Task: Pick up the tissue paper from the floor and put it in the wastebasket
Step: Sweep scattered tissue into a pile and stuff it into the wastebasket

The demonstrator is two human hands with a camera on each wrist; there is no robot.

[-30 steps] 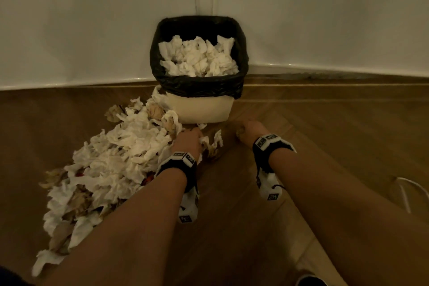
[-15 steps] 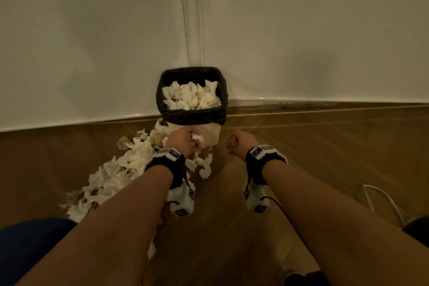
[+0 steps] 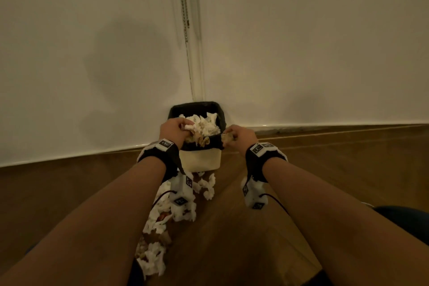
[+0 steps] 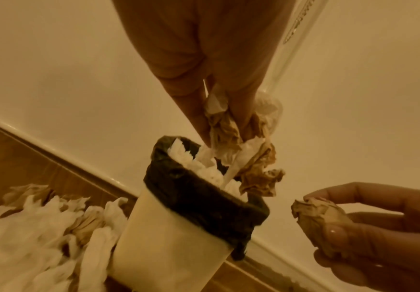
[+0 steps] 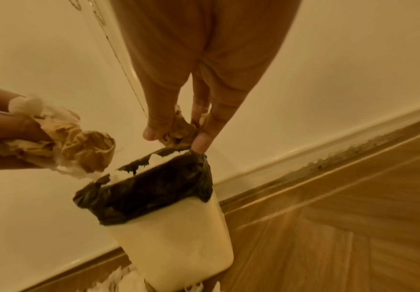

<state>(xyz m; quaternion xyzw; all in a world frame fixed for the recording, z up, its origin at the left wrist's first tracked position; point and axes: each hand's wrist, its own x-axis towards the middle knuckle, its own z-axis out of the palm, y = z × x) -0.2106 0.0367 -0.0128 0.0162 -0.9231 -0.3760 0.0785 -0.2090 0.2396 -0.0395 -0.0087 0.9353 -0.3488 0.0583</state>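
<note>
Wastebasket [image 3: 201, 158] in corner, black liner, heaped with tissue. Left hand [image 3: 171, 129] clutches white-and-brown wad [image 4: 244, 150] over rim. Right hand [image 3: 241, 134] pinches brown wad [image 5: 179, 131] beside rim. More tissue [image 3: 162, 227] on floor [image 3: 232, 239].

Cream smooth plastic wastebasket [image 5: 179, 245] lined with a crinkled, slightly glossy black plastic bag [image 5: 151, 195]. Crumpled soft white tissue paper [image 3: 160, 216] and rougher brown paper wads [image 4: 259, 177] look matt. Wood-grain plank floor [image 5: 353, 237] has low sheen; white wall [image 3: 301, 53] smooth.
</note>
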